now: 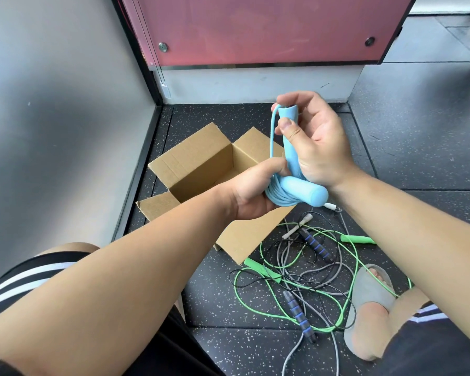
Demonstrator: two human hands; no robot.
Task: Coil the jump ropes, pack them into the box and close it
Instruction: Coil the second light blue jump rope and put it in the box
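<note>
Bare forearms reach forward from the bottom edge. Left hand (251, 192) grips the coiled cord of the blue jump rope (288, 150), held just above the open box (171, 164). Right hand (320, 147) is wrapped round one handle, which stands upright with its cord end up. The second handle (305, 193) lies crosswise beneath, butt toward the right. The box's flaps spread outward, and its left side sits near the grey wall (65, 104). On the speckled floor (217, 294) to the right, a green rope (261, 268) and a blue-ringed handle (297, 312) lie tangled beside a sandalled foot (369, 291).
</note>
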